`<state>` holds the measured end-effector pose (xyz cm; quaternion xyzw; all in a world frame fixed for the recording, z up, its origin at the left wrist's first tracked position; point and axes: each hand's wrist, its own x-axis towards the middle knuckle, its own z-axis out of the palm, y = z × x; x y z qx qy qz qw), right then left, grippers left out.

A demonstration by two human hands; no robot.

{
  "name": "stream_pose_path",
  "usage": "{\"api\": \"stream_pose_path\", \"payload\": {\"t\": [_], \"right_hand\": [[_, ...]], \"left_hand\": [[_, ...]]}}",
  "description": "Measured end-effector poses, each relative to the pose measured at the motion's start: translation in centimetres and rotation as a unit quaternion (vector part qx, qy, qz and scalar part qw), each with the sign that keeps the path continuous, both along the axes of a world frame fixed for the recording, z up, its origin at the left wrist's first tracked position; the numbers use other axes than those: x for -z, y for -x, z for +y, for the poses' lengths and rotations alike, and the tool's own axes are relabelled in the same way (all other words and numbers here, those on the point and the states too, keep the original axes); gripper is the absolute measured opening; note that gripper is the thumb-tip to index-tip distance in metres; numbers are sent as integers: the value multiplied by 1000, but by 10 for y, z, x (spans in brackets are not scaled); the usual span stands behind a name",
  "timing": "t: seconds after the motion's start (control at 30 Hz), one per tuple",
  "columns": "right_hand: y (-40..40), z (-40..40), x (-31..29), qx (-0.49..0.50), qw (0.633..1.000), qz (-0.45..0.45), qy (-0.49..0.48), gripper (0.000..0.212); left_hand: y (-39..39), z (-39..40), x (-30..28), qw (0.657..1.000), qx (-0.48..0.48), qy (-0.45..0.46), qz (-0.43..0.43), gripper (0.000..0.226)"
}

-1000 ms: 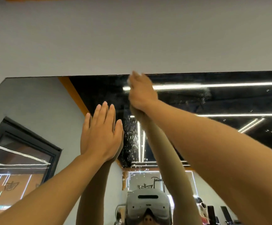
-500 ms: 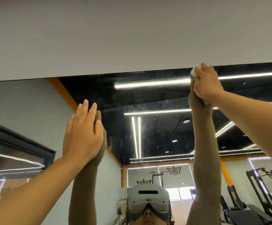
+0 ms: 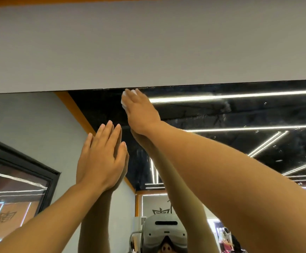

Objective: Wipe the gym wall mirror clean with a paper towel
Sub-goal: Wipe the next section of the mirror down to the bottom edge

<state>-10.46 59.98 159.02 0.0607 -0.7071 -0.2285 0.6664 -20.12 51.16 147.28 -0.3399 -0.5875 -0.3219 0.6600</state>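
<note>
Since half a second ago, the right hand (image 3: 141,110) has swept leftward along the top edge of the mirror (image 3: 240,114), from well right of the left hand to a spot just above it. Largest in view is the grey wall (image 3: 148,48) over the glass. Below it the mirror reflects ceiling light strips, an orange trim, a dark framed window and the person's headset (image 3: 165,232); hazy smears and specks show on the glass to the right of the wiping hand. The left hand (image 3: 101,161) lies flat on the mirror, fingers straight and together, holding nothing, apparently as a brace. The right hand presses a small white paper towel (image 3: 123,102) against the glass at the upper edge; only a sliver of it shows past the fingers, and whether the fingers curl round it or merely press it flat cannot be told. The towel is probably light, soft and easily torn or bunched when damp, so it is best kept wadded under the flat of the fingers and pressed evenly, not pinched by a corner.
</note>
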Motion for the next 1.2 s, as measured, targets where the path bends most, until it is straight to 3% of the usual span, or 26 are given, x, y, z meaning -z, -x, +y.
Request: {"api": "stream_pose_path", "payload": {"t": [0.1,0.2,0.33,0.43,0.57,0.7,0.83,0.97,1.2], "right_hand": [[-23,25,-7,34,999,-9,33,64],[-69,76,-18,59,991,60,108,64],[-136,149,-25,84,968,139,192,35],[-145,161,-24,51,958,166,229,24],[-116,134,-18,25,961,161,222,40],[-66,70,17,-26,993,62,97,49],[-27,30,55,-30,999,-9,-12,53],[-45,51,48,31,999,-25,20,66],[-144,152,36,20,975,106,192,57]], "left_hand": [[2,-2,0,1000,2,2,4,67],[2,-2,-1,1000,0,5,6,66],[2,-1,0,1000,-12,3,8,68],[3,1,0,1000,-12,-1,8,67],[6,-2,-1,1000,-4,-4,12,66],[5,-1,-1,1000,4,0,14,66],[1,-3,0,1000,12,1,1,68],[-1,-3,0,1000,-2,11,-6,68],[-2,-1,2,1000,-3,8,9,68]]}}
